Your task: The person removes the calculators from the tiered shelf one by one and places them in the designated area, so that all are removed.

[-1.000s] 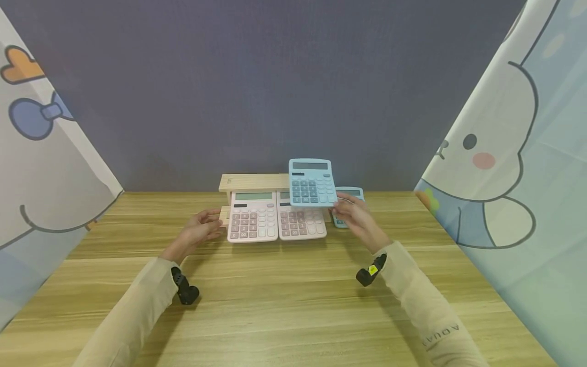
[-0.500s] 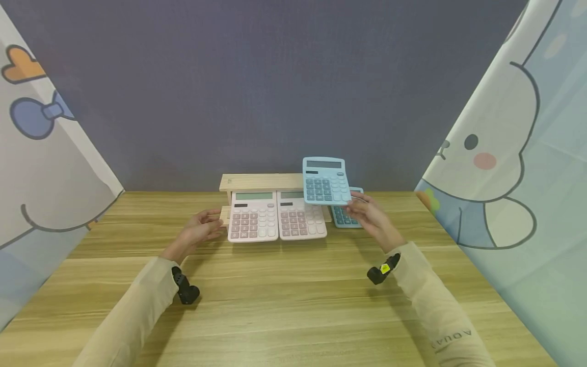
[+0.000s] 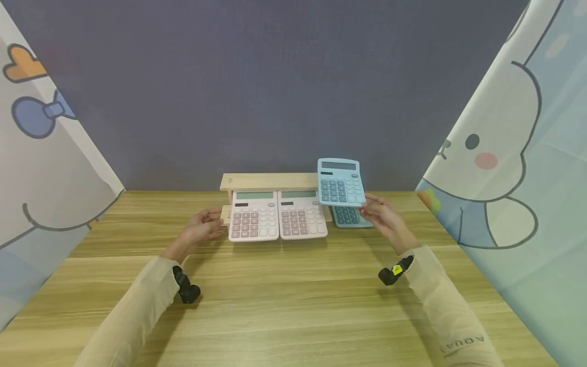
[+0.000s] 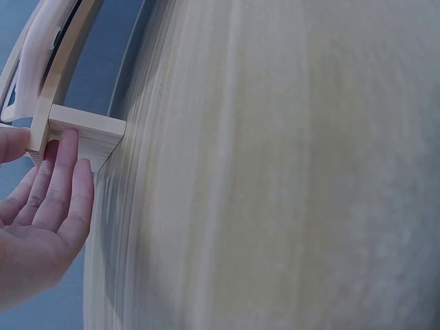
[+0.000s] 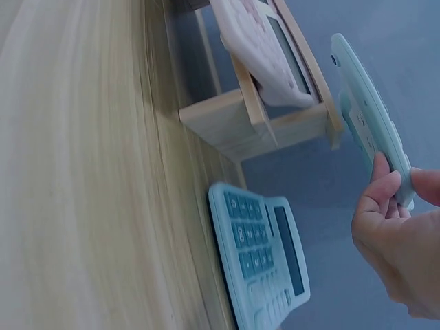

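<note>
My right hand (image 3: 385, 219) pinches a light blue calculator (image 3: 340, 182) by its lower right corner, thumb on the key side and fingers behind. It is held in the air, keys facing me, overlapping a second blue calculator (image 5: 258, 254) that lies on the table beside the rack. Two pink calculators (image 3: 254, 216) (image 3: 301, 215) lean side by side on a wooden rack (image 3: 270, 180). At the rack's left end, my left hand (image 3: 200, 231) grips the front slat between thumb and fingers, as the left wrist view (image 4: 48, 206) shows.
The wooden table (image 3: 275, 295) spreads in front of the rack. A dark grey wall panel (image 3: 293, 92) rises right behind it. Cartoon-printed curtains (image 3: 500, 122) flank both sides. Each wrist carries a black camera (image 3: 187, 288).
My right hand has moved to the right with the held blue calculator, from over the right pink one to over the second blue one. My left hand stays at the rack.
</note>
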Motion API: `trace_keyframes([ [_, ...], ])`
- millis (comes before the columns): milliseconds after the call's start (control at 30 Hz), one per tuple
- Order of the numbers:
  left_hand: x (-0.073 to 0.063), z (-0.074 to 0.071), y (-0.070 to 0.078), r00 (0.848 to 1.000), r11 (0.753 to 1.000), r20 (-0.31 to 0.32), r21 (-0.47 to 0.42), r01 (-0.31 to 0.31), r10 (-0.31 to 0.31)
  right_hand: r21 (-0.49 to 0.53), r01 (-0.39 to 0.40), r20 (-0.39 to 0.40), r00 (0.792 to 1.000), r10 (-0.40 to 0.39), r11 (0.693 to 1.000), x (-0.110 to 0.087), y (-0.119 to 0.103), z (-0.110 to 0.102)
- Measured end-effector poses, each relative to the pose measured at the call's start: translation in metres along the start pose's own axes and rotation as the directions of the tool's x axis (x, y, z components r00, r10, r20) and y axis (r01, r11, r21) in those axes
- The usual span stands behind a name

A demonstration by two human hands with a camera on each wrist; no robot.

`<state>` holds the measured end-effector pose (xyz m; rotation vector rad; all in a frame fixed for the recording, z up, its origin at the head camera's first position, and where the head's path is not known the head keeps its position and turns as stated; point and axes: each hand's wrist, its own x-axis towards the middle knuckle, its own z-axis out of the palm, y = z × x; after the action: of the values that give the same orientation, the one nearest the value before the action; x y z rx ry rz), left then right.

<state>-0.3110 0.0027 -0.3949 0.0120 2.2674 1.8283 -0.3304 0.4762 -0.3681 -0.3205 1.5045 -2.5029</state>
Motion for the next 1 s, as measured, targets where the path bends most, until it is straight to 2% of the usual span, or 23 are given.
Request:
trace_keyframes([
  [33,0.0,0.0,0.0,1.0,1.0,0.003,0.004,-0.005,0.005,-0.033,-0.013,-0.039,0.999,0.011,0.999,-0.005,-0.004,0.006],
  [167,0.0,0.0,0.0,1.0,1.0,0.001,0.01,-0.002,0.002,0.02,-0.054,-0.091,0.994,0.055,0.998,-0.011,-0.012,0.009],
  [567,0.001,-0.001,-0.001,1.0,1.0,-0.003,0.022,-0.009,0.009,0.044,-0.064,-0.124,0.99,0.069,0.997,-0.02,-0.022,-0.01],
  [1000,-0.002,0.001,0.001,1.0,1.0,-0.006,0.01,-0.013,0.013,0.037,-0.061,-0.179,0.982,0.067,0.997,-0.039,-0.02,-0.034],
])
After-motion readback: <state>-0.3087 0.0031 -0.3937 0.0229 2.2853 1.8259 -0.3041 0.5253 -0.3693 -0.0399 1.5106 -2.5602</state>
